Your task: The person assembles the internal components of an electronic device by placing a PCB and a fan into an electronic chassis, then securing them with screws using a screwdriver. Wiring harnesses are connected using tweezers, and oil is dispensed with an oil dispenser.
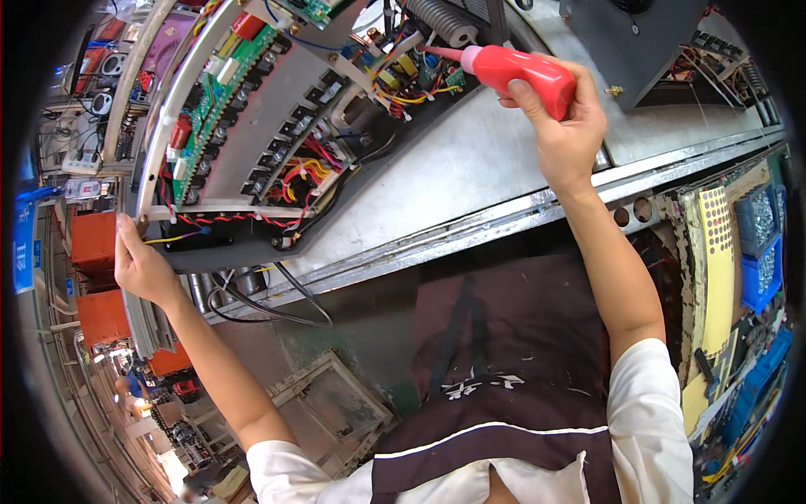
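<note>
My right hand (564,134) grips a red squeeze bottle (520,70) with a pink nozzle, its tip pointing left at a cluster of yellow and red wires and small parts (401,77). An open electrical chassis (252,143) lies tilted on the metal bench, with a green circuit board (220,101) along its left side and a row of black components on a grey plate. My left hand (138,265) holds the chassis frame at its near left corner, fingers curled on the edge.
The metal workbench (470,176) runs across the middle, black cables (269,298) hanging below its edge. Blue bins of screws (760,244) and a yellow perforated sheet (718,260) stand at right. Orange boxes (92,244) sit at left. A dark grey housing (638,42) stands at the back right.
</note>
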`<state>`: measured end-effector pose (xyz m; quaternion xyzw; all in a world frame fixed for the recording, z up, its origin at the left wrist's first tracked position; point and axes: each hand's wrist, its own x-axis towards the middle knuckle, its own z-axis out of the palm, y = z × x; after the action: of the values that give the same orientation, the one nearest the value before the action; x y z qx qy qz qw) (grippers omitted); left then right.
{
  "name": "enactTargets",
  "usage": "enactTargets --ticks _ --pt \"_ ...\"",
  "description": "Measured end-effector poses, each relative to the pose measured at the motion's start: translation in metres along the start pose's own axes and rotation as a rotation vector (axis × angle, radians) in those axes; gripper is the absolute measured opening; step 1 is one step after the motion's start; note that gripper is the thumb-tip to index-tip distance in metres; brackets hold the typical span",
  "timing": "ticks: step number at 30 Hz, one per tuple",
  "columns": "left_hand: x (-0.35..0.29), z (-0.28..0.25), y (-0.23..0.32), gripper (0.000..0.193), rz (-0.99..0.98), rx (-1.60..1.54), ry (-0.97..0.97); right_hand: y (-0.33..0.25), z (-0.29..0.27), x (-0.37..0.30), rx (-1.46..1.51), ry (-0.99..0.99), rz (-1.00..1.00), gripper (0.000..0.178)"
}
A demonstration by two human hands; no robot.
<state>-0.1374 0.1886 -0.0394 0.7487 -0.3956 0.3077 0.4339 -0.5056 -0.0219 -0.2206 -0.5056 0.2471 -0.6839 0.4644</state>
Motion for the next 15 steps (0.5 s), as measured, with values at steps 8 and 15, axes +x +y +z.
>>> enactTargets --ticks 8,15 --pt "-0.005 -0.003 0.011 0.039 0.069 -0.02 -0.006 0.007 0.034 0.001 -0.199 -0.033 -0.076 0.035" --pt "-0.004 0.0 0.01 0.038 0.065 -0.051 -0.028 0.011 0.043 0.0 -0.335 -0.089 -0.312 0.035"
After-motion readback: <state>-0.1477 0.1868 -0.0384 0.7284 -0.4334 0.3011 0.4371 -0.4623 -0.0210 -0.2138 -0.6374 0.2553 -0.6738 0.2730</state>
